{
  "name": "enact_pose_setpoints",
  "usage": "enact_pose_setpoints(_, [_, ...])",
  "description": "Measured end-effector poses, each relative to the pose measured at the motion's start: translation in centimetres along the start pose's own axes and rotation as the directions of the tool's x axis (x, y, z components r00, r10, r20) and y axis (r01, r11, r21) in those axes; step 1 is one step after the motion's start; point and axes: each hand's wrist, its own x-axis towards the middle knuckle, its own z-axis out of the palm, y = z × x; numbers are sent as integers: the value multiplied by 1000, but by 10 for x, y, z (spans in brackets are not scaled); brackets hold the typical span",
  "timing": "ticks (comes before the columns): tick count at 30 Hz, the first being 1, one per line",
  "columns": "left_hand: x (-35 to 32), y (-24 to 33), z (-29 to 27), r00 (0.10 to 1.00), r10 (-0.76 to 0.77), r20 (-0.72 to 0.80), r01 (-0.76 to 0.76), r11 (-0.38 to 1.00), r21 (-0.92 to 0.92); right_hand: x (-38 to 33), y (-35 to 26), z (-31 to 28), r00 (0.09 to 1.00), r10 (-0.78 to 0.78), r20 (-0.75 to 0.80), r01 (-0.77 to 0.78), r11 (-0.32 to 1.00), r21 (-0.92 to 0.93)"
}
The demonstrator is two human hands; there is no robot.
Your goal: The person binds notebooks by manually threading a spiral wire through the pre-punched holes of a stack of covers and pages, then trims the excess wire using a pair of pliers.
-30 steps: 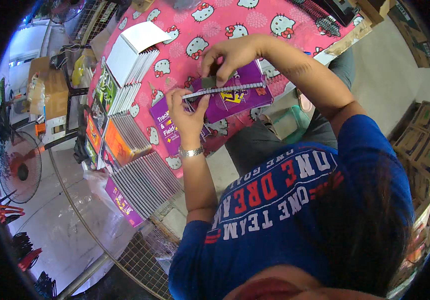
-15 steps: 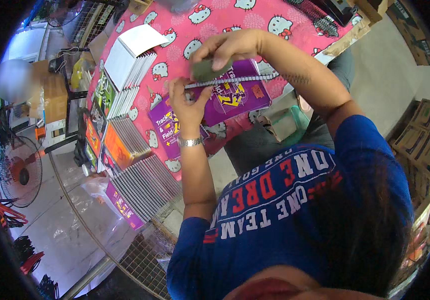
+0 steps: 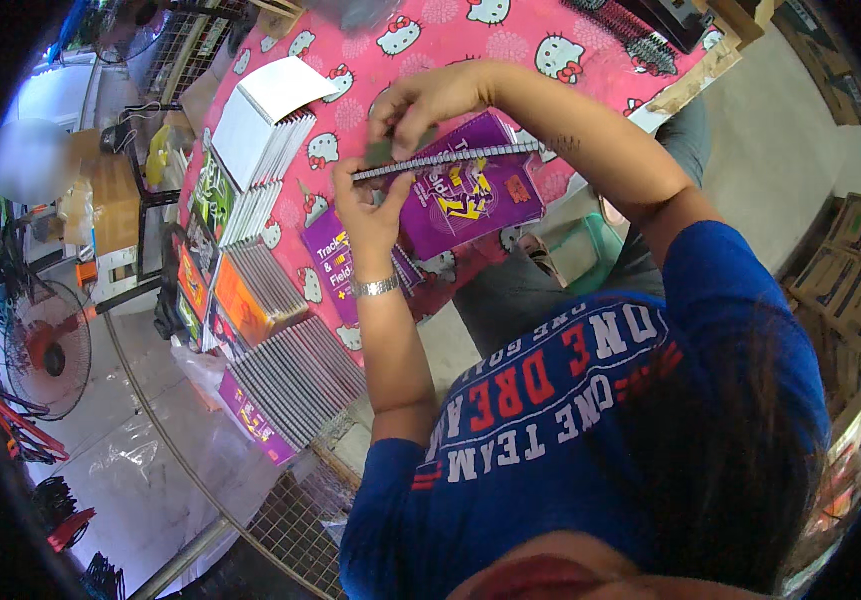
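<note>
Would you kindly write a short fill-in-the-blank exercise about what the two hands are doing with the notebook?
1. Both hands hold a spiral-bound notebook with a ____ cover.
2. The left hand wears a silver ____ at the wrist.
3. The right hand pinches the notebook's wire ____ near its left end.
4. The tablecloth under the work is ____ with cartoon cats.

Missing words: purple; bracelet; spiral; pink

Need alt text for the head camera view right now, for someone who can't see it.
Both hands hold a purple spiral-bound notebook above a pink cartoon-cat tablecloth: the left hand grips the end of its wire spiral binding, and the right hand pinches it from above. Stacks of bound notebooks lie to the left.
</note>
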Motion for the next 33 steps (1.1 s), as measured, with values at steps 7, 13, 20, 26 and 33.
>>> enact_pose_setpoints(7, [5,6,-4,999,-6,-38,9,997,78,-28,64,-37,835,193,-516,-504,646,-574])
enact_pose_setpoints(13, [-26,-8,-15,976,-47,-213,50,999,12,-135,115,1,464,-382,-799,-557,576,-599])
enact_pose_setpoints(20, [-31,4,19,924,159,-347,-88,973,212,-188,108,114,597,-151,-788,-730,303,-612])
enact_pose_setpoints(26, [-35,-10,7,930,-50,-365,89,992,90,-123,26,127,538,-258,-802,-337,807,-485])
enact_pose_setpoints(33, [-30,-15,6,894,236,-380,-131,950,284,-57,-14,148,641,-442,-628,-161,722,-673])
